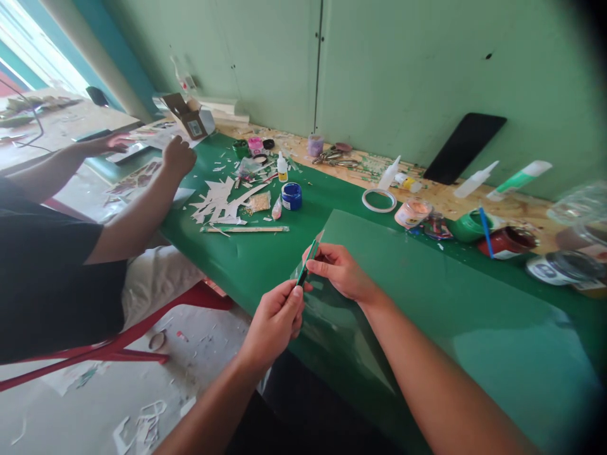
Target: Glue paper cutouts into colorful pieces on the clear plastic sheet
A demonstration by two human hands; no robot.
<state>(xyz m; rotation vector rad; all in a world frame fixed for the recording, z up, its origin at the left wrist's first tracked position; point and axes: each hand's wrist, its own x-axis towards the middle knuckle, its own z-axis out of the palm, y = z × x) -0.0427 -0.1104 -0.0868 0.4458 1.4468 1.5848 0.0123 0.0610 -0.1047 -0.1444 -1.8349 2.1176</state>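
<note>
My left hand [277, 313] is closed around the lower, black end of a slim green-and-black tool [312, 251], shaped like a craft knife or a pen. My right hand [339, 270] pinches the same tool higher up, thumb and fingers together. The tool slants up and to the right, and my fingers hide part of it. Clear plastic shows beside it, though its shape is hard to make out. Below both hands is the edge of a large transparent sheet [427, 297], which lies on the green tabletop [227, 256].
White paper strips [215, 201] lie scattered at the table's middle, near a blue paint jar [291, 196] and a small glue bottle [282, 168]. A tape roll [379, 200] and several open jars line the back right. A co-worker [57, 253] sits on the left.
</note>
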